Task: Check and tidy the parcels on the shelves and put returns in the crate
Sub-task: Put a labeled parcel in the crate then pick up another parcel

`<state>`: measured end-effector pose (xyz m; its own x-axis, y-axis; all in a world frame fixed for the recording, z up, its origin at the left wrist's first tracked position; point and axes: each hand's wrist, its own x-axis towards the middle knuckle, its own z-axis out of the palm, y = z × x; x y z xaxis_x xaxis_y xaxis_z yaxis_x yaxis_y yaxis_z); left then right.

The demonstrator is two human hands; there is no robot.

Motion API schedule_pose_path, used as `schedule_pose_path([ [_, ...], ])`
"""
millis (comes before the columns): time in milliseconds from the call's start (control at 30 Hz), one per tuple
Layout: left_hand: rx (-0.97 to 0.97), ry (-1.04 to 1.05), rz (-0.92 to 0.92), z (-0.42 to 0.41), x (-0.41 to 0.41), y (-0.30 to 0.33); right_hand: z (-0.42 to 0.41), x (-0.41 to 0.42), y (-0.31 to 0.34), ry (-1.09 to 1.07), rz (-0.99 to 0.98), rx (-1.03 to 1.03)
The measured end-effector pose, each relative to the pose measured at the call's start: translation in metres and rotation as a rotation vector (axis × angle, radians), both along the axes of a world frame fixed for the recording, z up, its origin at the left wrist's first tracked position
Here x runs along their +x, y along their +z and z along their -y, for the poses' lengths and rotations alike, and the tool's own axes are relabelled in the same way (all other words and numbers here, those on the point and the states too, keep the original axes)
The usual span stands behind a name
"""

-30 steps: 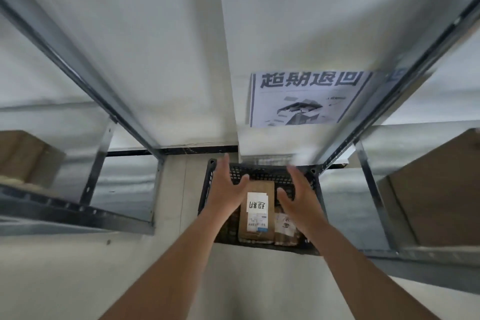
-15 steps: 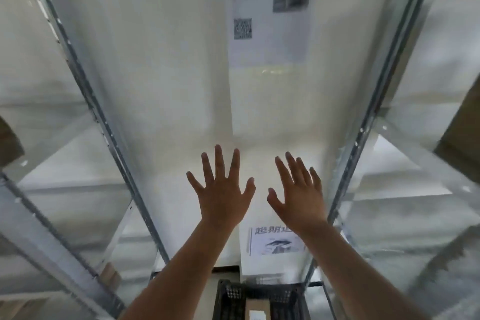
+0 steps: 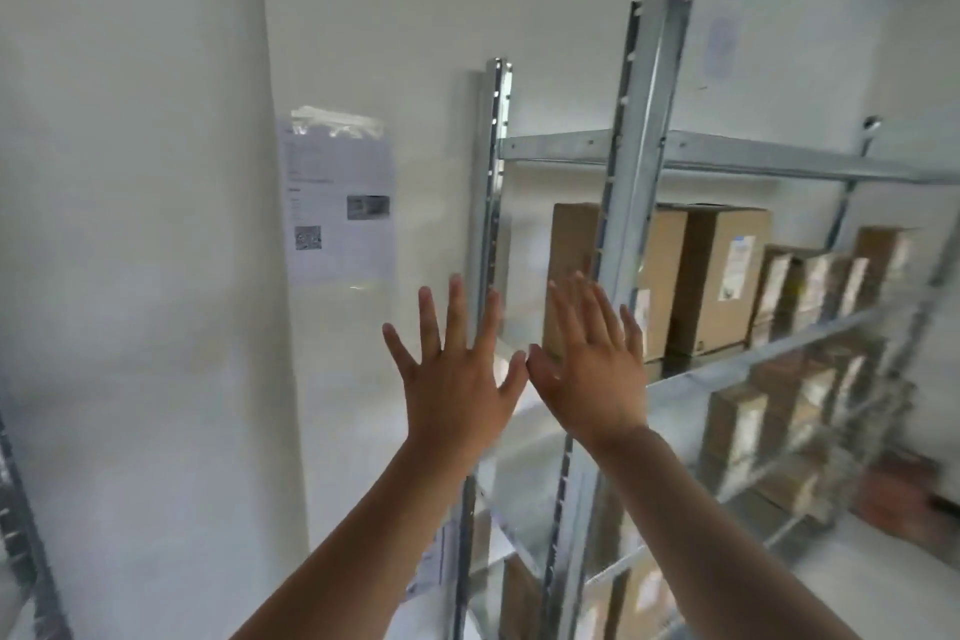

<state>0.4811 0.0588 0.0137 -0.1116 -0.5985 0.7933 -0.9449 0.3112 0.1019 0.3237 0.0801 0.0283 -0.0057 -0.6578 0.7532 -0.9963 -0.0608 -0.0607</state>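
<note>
My left hand (image 3: 457, 379) and my right hand (image 3: 592, 369) are raised side by side in front of me, fingers spread, holding nothing. Behind them stands a metal shelf rack (image 3: 639, 161). Two tall brown cardboard parcels (image 3: 722, 276) stand on its upper shelf, just past my right hand. Several smaller parcels (image 3: 815, 281) line the same shelf further right. More parcels (image 3: 743, 431) sit on the shelf below. The crate is out of view.
A white pillar (image 3: 135, 276) fills the left. A printed sheet with a QR code (image 3: 337, 203) is taped to the wall beside it. A second rack's edge (image 3: 21, 535) shows at the far left. Another sheet (image 3: 431, 561) hangs low by the rack's upright.
The view has swung up from the crate on the floor to the shelves on the right. Both hands lifted away from the crate, empty and spread.
</note>
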Motion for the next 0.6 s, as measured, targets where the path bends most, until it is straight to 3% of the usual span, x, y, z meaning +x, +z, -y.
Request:
schedule_pose_path([
  [167, -0.015, -0.244, 0.028, -0.036, -0.123, -0.002, -0.068, -0.132, -0.005, -0.231, 0.045, 0.048],
  [333, 0.111, -0.432, 0.077, -0.054, -0.260, -0.032, -0.136, -0.280, -0.039, -0.471, 0.131, 0.119],
  [600, 0.285, -0.552, 0.201, -0.052, -0.506, -0.087, -0.190, -0.520, -0.103, -0.699, 0.225, 0.150],
])
